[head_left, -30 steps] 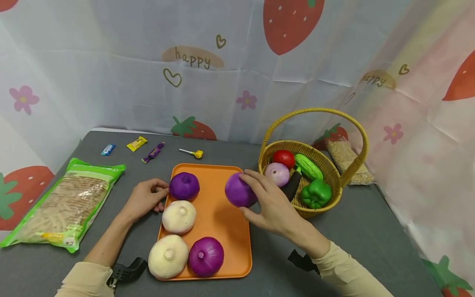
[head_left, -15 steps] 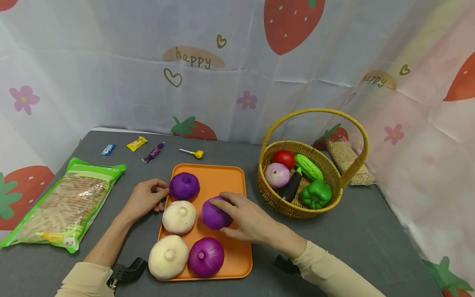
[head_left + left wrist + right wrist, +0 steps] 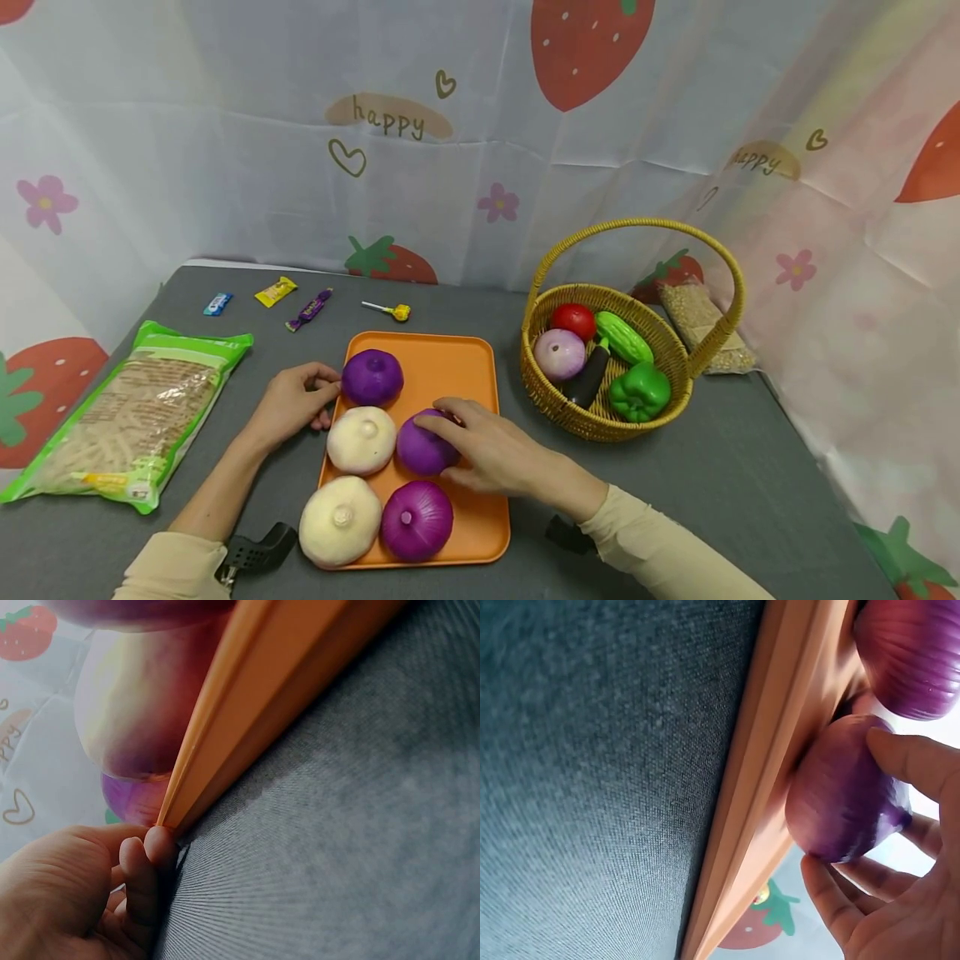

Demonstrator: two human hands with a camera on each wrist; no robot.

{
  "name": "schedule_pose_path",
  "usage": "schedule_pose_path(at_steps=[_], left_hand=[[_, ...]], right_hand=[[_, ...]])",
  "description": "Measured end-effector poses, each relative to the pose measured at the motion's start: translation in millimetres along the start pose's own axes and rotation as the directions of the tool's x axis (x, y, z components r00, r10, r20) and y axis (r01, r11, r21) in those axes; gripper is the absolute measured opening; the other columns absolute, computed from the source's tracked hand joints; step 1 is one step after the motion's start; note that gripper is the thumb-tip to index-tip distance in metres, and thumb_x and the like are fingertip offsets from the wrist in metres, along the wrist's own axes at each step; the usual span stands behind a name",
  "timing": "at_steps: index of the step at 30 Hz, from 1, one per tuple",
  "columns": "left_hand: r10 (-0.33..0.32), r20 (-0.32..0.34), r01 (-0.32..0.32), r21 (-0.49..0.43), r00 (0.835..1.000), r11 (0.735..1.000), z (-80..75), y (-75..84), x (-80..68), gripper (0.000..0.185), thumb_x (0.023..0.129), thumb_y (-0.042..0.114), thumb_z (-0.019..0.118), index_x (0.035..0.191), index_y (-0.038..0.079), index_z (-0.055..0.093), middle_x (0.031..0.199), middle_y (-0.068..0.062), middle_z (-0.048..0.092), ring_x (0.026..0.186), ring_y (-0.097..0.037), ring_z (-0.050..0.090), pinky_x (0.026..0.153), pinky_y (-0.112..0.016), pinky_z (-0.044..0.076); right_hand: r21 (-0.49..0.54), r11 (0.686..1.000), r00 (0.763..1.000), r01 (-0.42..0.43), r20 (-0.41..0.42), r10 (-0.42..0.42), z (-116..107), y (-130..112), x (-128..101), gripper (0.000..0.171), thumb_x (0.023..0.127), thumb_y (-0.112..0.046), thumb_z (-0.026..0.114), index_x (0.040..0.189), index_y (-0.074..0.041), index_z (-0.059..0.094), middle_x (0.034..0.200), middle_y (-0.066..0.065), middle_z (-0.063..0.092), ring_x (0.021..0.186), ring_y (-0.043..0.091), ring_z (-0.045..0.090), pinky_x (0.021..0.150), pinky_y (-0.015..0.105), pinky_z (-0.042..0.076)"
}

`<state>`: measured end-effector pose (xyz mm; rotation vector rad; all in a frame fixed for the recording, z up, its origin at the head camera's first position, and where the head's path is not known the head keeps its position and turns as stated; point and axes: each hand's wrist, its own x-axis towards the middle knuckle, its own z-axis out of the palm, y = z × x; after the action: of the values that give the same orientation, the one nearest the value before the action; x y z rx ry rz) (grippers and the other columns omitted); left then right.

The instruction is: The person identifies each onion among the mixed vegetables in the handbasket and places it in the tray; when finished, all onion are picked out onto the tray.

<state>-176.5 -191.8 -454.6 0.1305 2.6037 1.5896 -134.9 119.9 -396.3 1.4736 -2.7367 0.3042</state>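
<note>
On the orange tray (image 3: pixel 450 362), my right hand (image 3: pixel 491 450) holds a purple onion (image 3: pixel 424 448) between thumb and fingers. The right wrist view shows the thumb on one side of this onion (image 3: pixel 840 795) and the fingertips on the other. It sits beside a white onion (image 3: pixel 362 440) and behind a glossy purple onion (image 3: pixel 417 521). A larger white onion (image 3: pixel 341 521) lies at the tray's front left, and a dark purple onion (image 3: pixel 372 377) at its back left. My left hand (image 3: pixel 296 398) pinches the tray's left rim (image 3: pixel 199 742), as the left wrist view shows.
To the right stands a wicker basket (image 3: pixel 555 408) with a tomato, pale onion, eggplant, cucumber and green pepper inside. A green-edged bag (image 3: pixel 142 408) lies left. Wrapped candies and a lollipop (image 3: pixel 397 312) lie behind the tray; a grain bag (image 3: pixel 701 325) is behind the basket.
My right hand has moved left and toward me, bringing the purple onion from beside the basket down onto the tray, next to the white onion. My left hand stays in place.
</note>
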Motion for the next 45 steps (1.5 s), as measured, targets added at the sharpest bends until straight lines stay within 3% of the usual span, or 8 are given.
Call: schedule_pose_path(at_steps=[17,45], left_hand=[[0.004,-0.007,-0.003,0.019,1.000,1.000,1.7,-4.2,2.2,0.023,0.096,0.014,0.059,0.111,-0.003,0.062,0.081,-0.011,0.067,0.052,-0.011,0.062,0.049,-0.028,0.055],[0.000,-0.002,0.000,0.018,1.000,1.000,1.9,-1.5,0.4,0.023,0.096,0.014,0.059,0.111,-0.003,0.062,0.083,-0.013,0.067,0.052,-0.012,0.063,0.050,-0.027,0.055]], right_hand=[[0.023,0.999,0.999,0.034,-0.032,-0.033,0.9,1.2,-2.8,0.064,0.085,-0.025,0.075,0.142,-0.016,0.047,0.134,0.011,0.054,0.122,0.024,0.057,0.105,0.035,0.050],[0.063,0.998,1.000,-0.005,0.001,0.005,-4.4,0.2,-6.1,0.069,0.085,-0.014,0.073,0.146,-0.022,0.042,0.140,0.015,0.051,0.127,0.028,0.054,0.097,0.041,0.055]])
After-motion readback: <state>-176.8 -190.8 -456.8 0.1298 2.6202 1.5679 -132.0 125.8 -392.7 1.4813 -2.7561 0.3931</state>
